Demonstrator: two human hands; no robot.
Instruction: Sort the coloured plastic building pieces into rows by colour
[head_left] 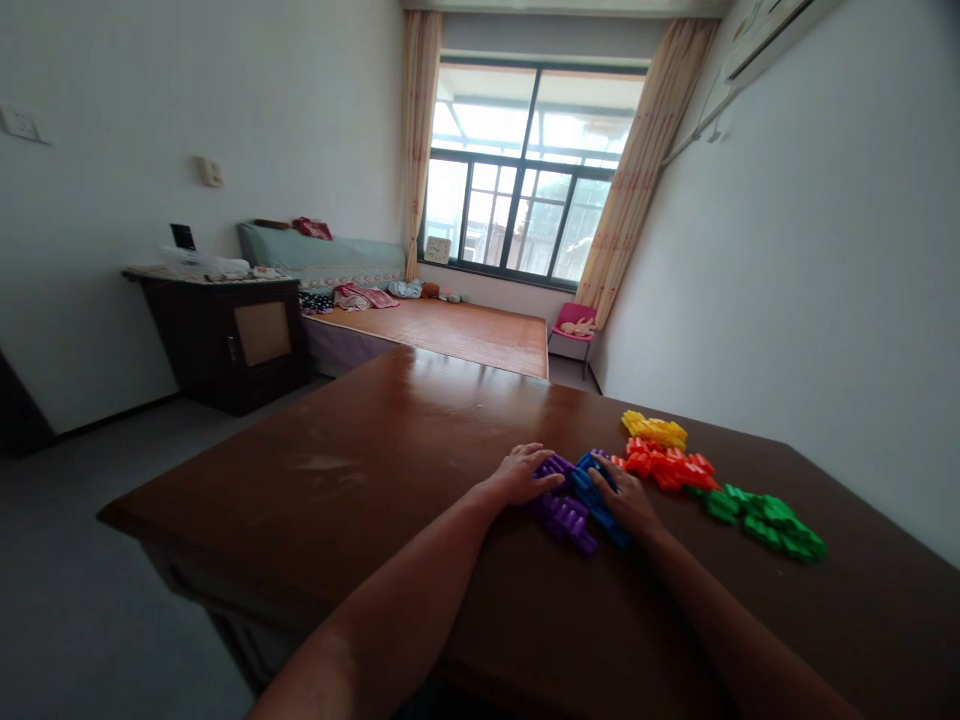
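Purple plastic building blocks [566,522] lie in a loose pile on the brown table, with more purple ones under my left hand [523,474]. That hand rests at the pile's left edge, its fingers stretched out and the thumb apart over the blocks. Blue plastic blocks [600,512] lie just to the right, touching the purple ones. Over the blue pile is my right hand [624,496], fingers spread and slightly bent, touching the blocks. Neither hand shows a block lifted off the table. Parts of both piles are hidden under the fingers.
Beyond my right hand lie piles of red-orange blocks [670,464], yellow blocks [654,429] and green blocks [772,522]. They share the glossy brown table [360,440]. Behind it stand a bed [465,330], a dark cabinet [225,345] and a pink chair [574,318].
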